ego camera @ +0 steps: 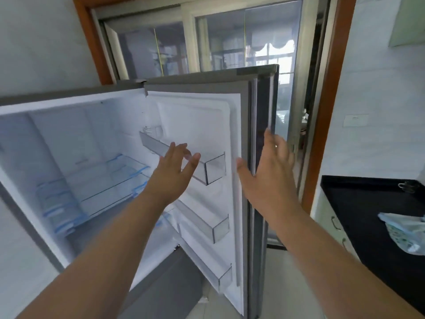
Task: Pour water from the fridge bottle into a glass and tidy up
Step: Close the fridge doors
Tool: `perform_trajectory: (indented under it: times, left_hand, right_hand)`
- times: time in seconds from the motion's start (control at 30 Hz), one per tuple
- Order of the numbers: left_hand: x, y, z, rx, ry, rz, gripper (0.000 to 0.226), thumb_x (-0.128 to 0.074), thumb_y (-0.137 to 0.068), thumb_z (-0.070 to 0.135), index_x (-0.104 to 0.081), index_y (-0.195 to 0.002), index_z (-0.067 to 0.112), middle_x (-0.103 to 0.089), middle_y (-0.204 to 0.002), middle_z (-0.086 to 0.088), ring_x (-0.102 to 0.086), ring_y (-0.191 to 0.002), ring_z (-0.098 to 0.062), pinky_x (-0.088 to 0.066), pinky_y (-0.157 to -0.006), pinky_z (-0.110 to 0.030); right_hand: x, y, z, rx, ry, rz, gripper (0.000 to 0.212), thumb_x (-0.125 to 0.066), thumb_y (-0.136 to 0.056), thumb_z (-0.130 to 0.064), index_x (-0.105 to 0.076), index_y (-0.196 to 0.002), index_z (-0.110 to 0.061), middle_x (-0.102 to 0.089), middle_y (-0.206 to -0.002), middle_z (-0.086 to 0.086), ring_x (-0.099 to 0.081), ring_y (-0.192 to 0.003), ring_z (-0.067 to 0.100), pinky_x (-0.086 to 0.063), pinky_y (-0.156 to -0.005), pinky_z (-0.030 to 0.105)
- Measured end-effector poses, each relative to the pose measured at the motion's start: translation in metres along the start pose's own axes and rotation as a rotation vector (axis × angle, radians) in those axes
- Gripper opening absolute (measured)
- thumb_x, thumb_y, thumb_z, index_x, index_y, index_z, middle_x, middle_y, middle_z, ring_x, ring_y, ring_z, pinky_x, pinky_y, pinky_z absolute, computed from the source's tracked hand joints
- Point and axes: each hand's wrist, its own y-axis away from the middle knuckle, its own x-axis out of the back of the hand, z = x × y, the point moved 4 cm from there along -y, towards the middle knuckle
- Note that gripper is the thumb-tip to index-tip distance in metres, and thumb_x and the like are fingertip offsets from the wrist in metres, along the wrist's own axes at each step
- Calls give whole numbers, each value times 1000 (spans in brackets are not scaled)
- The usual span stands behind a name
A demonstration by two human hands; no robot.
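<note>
Kitchen, fridge open, door swung right. Left hand spread before upper door shelf, holding nothing. Right hand flat-fingered at door edge, gripping nothing

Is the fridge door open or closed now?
Open. The fridge door is swung wide to the right, showing its white inner side with door bins and the glass shelves inside.

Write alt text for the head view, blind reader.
Both hands reach toward an open fridge door: the left hand spreads its fingers before the top door shelf, the right hand is open at the door's outer edge. No bottle is visible; a black counter sits at right.
</note>
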Motion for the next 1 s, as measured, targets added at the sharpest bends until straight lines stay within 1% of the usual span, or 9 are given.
perform_trajectory:
  times: [0.1, 0.23, 0.37, 0.5, 0.63, 0.7, 0.77, 0.9, 1.0]
  left_hand:
    - [17, 24, -9, 95, 41, 41, 54, -32, -107, 59, -42, -152, 30, -34, -163, 16, -31, -151, -11, -22, -117, -28]
    - [40, 66, -7, 116, 46, 174, 48, -27, -110, 50, -53, -147, 34, -33, -167, 14, -32, -152, -9, -20, -112, -22]
    - [51, 118, 6, 93, 96, 301, 42, -39, -109, 48, -54, -147, 39, -37, -163, 21, -35, -139, 9, -21, -108, -8]
    - [47, 161, 4, 96, -87, 242, 45, -53, -106, 36, -47, -150, 41, -32, -165, 22, -31, -150, -1, -27, -116, -22]
    - [48, 184, -15, 124, -55, 288, 52, -61, -101, 27, -49, -151, 39, -50, -149, 15, -52, -133, -5, -44, -114, -28]
    - [55, 190, -27, 185, 18, 363, 54, -65, -99, 26, -49, -149, 40, -54, -136, 16, -58, -118, -1, -49, -103, -19]
    - [60, 194, -39, 228, 51, 415, 55, -68, -97, 28, -49, -148, 39, -55, -126, 19, -60, -113, 2, -51, -97, -17]
    - [68, 199, -71, 305, 50, 459, 59, -70, -95, 41, -43, -146, 37, -52, -130, 16, -61, -112, -3, -53, -95, -22]
    - [85, 199, -98, 369, 64, 516, 61, -72, -93, 44, -42, -146, 37, -49, -130, 17, -61, -111, -5, -50, -92, -20]
  right_hand:
    - [-3, 5, 7, -1, -139, 110, 82, -61, -97, -50, -18, -162, -24, -18, -164, -3, -21, -152, 24, -37, -117, 47]
    - [-18, 5, 5, -34, -395, -47, 71, -57, -101, -46, -23, -161, -28, -30, -167, -4, -32, -152, 19, -36, -122, 48]
    - [-33, 25, -19, 105, -475, -122, 34, -55, -103, -40, -60, -134, -29, -71, -123, -13, -68, -113, 6, -57, -98, 39]
    - [-43, 42, -48, 220, -455, -90, 31, -58, -102, -41, -65, -129, -28, -77, -111, -13, -73, -101, 5, -62, -87, 37]
    - [-60, 53, -75, 314, -402, -132, 48, -59, -99, -51, -61, -141, -26, -75, -124, -8, -74, -104, 9, -63, -89, 34]
    - [-70, 60, -87, 346, -417, -185, 54, -62, -99, -50, -57, -146, -24, -72, -131, -7, -74, -105, 10, -59, -92, 23]
    - [-80, 67, -98, 390, -420, -259, 57, -63, -99, -46, -52, -151, -25, -67, -139, -7, -74, -106, 10, -52, -91, 16]
    - [-106, 77, -122, 470, -398, -465, 60, -56, -102, -47, -37, -158, -36, -45, -159, -14, -65, -126, 13, -52, -104, 28]
    - [-123, 83, -145, 544, -411, -643, 62, -43, -105, -53, -24, -162, -39, -20, -169, -21, -36, -151, 9, -41, -120, 40]
